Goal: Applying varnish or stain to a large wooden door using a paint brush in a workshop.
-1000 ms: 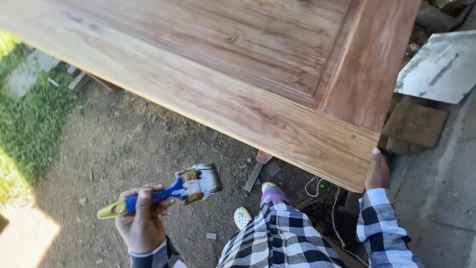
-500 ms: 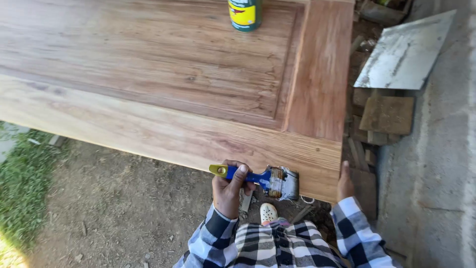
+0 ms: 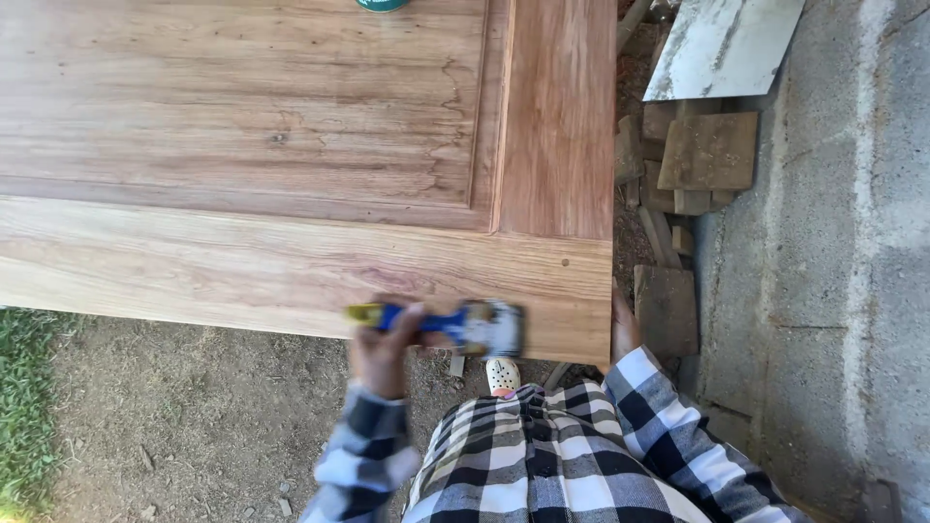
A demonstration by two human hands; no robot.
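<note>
While the left hand [image 3: 380, 349] grips a blue-and-yellow-handled paintbrush [image 3: 455, 325], fingers wrapped round the handle, its bristles lie against the near edge of the wooden door panel [image 3: 291, 261]. At the panel's near right corner rests the right hand [image 3: 623, 324], mostly hidden, so its grip cannot be told. Blur softens the left sleeve.

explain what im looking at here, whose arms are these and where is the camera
The camera is worn on a person's head and looks down, so the checked sleeves at the bottom are that person's own arms. The left hand grips a paintbrush with a blue and yellow handle, its bristle end lying against the near edge of a big wooden door panel. The right hand rests on the panel's right corner, partly hidden. A green can stands at the panel's far edge. Below is bare dirt with a white shoe; flat stone slabs lie to the right.
</note>
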